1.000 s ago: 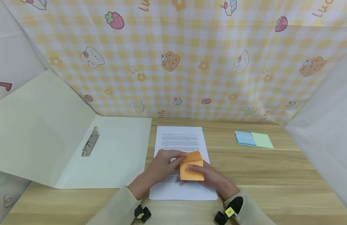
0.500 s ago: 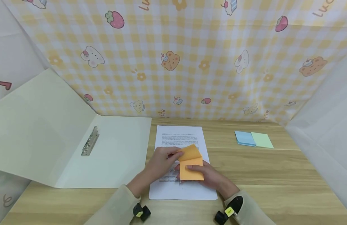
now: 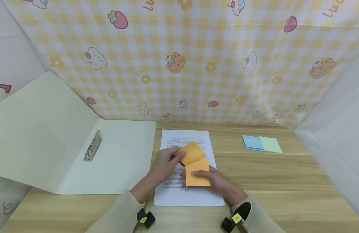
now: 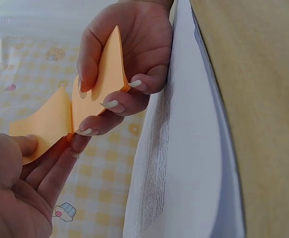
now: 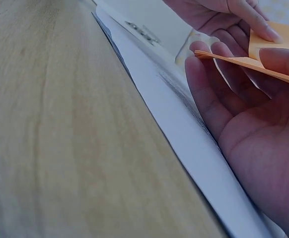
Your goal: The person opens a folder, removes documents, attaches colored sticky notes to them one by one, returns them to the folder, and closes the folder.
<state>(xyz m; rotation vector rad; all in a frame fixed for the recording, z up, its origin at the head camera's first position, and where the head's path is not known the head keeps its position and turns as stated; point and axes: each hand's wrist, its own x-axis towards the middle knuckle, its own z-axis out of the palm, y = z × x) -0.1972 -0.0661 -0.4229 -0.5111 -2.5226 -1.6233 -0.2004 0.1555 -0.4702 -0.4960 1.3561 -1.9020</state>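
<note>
Here, fingers [image 4: 134, 101] pinching orange notes [image 3: 196, 165], gap apparently slight

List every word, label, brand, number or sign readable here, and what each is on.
"lu", cut off, top middle of the yellow checked cloth.
"luc", cut off, the cloth's top right.
"life", apparently, sideways, twice along its lower part.
Printed sheets: lines of print, too small to read.
Right wrist's yellow label: marks too small to read.
Left wrist's yellow label: too small to read.
Orange sticky notes: no writing visible.
</note>
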